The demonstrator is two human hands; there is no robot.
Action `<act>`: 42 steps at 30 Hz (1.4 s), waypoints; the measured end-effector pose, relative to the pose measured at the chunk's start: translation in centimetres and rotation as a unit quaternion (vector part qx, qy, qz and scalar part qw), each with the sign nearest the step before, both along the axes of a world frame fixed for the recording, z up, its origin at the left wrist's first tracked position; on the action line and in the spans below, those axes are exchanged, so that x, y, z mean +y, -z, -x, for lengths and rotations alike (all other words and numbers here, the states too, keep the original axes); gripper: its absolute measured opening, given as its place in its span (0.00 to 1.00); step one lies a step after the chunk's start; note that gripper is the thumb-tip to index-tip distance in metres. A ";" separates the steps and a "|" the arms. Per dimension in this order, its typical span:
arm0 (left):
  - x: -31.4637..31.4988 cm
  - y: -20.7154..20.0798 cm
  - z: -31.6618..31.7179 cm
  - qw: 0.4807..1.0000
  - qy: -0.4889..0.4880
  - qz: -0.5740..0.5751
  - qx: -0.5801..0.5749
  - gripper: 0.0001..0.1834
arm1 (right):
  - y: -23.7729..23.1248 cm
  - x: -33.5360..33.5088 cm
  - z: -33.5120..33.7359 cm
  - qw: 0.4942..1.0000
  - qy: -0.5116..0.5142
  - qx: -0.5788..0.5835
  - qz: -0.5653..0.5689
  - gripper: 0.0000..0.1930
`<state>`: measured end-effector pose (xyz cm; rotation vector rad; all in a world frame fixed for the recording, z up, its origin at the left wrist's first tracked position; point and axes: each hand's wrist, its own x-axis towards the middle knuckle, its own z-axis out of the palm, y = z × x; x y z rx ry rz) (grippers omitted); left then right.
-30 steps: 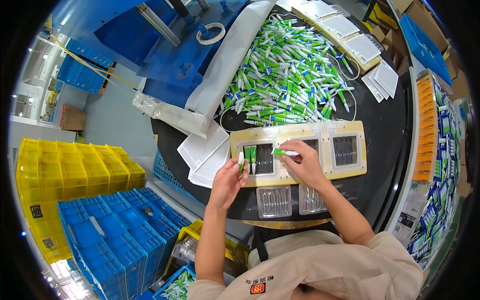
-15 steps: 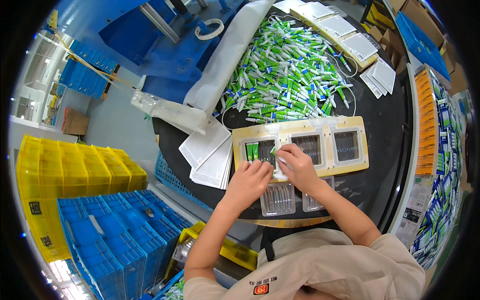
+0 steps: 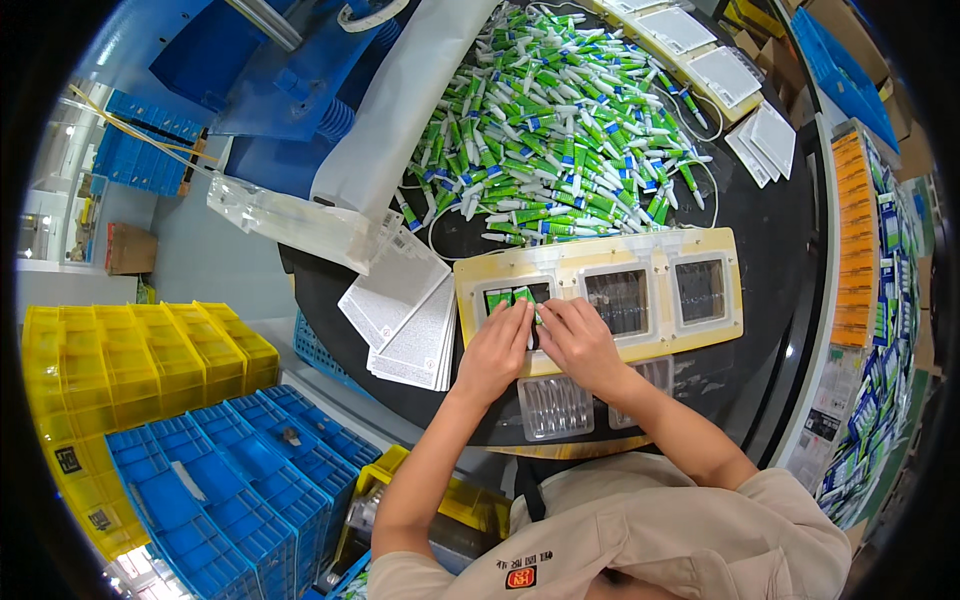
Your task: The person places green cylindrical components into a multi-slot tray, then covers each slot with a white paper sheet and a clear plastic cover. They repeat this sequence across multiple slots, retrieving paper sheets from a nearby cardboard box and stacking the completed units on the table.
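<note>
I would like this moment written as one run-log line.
left hand: at left end of yellow frame; right hand: alongside; green tubes: in frame, by both hands; loose tube pile: beyond frame; hold: unclear

The left hand (image 3: 497, 350) and right hand (image 3: 582, 347) crowded the left window (image 3: 541, 291) of the frame (image 3: 657, 290); its middle window (image 3: 618, 302) and right window (image 3: 700, 290) lay largely open from above. Beyond the frame, the pile (image 3: 560, 140) barred the way, a cable (image 3: 716, 190) looping at its right. Cards (image 3: 400, 290) obstructed the left, trays (image 3: 556, 406) the near side. Bare table (image 3: 778, 250) gave passage rightward.
</note>
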<state>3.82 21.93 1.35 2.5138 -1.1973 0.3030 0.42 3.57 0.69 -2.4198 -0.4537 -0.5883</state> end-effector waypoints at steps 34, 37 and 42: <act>-1.5 -0.1 4.6 0.992 -0.078 -0.040 0.087 0.32 | 0.0 -4.6 -15.0 0.984 0.001 0.086 0.155 0.13; -1.7 0.0 4.6 0.992 -0.058 -0.031 0.105 0.33 | -0.8 -5.2 -13.7 0.992 -0.002 0.032 0.122 0.10; -2.0 0.0 4.9 0.991 -0.085 -0.030 0.098 0.33 | -4.0 -5.7 -7.0 0.996 0.025 0.078 -0.040 0.12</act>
